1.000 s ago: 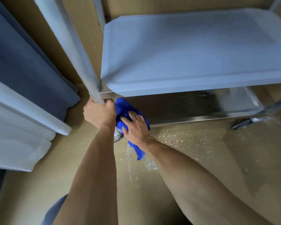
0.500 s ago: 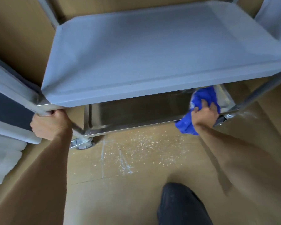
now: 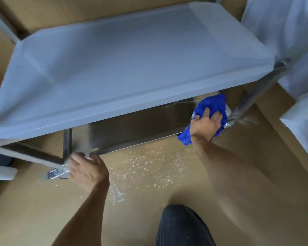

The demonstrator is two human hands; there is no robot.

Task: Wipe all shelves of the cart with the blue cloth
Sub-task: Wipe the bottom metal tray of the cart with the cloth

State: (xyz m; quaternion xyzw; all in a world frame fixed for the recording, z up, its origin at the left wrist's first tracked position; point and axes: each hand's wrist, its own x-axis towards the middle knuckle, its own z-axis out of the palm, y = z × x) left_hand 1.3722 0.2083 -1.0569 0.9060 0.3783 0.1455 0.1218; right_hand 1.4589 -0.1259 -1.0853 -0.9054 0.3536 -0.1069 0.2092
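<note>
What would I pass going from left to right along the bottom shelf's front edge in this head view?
Caster wheel → left hand → bottom shelf → right hand on the blue cloth → cart's right post.

The bottom shelf [image 3: 139,128] is reachable only through the gap under the grey upper shelf [image 3: 132,68], whose front edge overhangs it. The right hand [image 3: 205,126] and blue cloth [image 3: 210,105] fill the gap's right end, hard against the corner post [image 3: 252,98]. The left hand [image 3: 86,170] blocks the near left corner (caster [image 3: 54,174] just beside). Mid-shelf lies open. A dark-trousered knee [image 3: 183,226] intrudes on the speckled floor [image 3: 149,167].
</note>
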